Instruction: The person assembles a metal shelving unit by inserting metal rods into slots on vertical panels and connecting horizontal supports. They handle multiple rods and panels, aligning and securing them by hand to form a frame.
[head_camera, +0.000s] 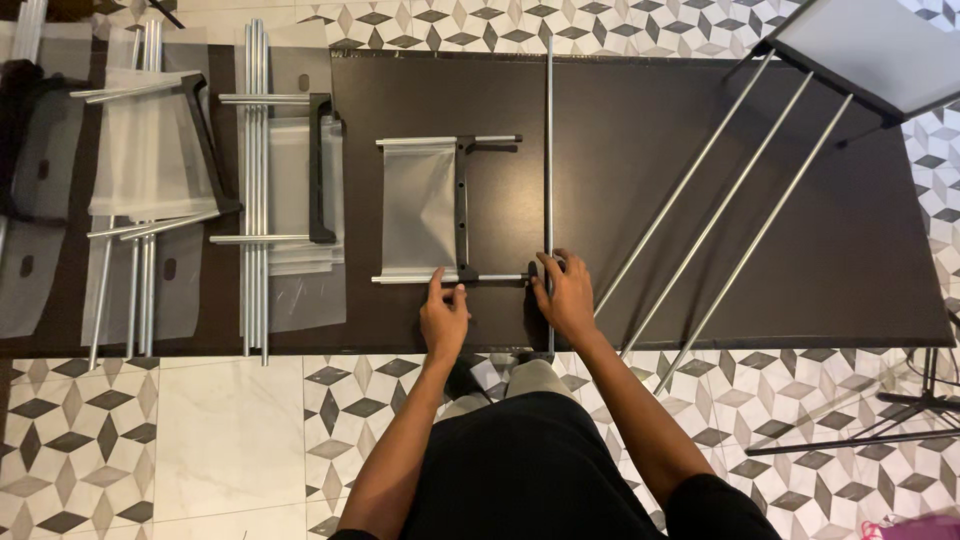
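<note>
A shelf part (420, 208) lies on the dark table (800, 230): a grey fabric panel between two short silver rods with a black side bracket (461, 200). My left hand (443, 315) pinches the near short rod by the bracket's lower end. My right hand (565, 295) grips a long upright silver rod (549, 150) at the end of that near short rod, where the two meet.
Two more fabric-and-rod assemblies (160, 150) (290, 180) and bundles of silver rods (257, 200) lie at the table's left. Three long rods (720, 210) slant from a grey panel (870, 50) at the right. A black stand (880, 410) sits on the patterned tile floor.
</note>
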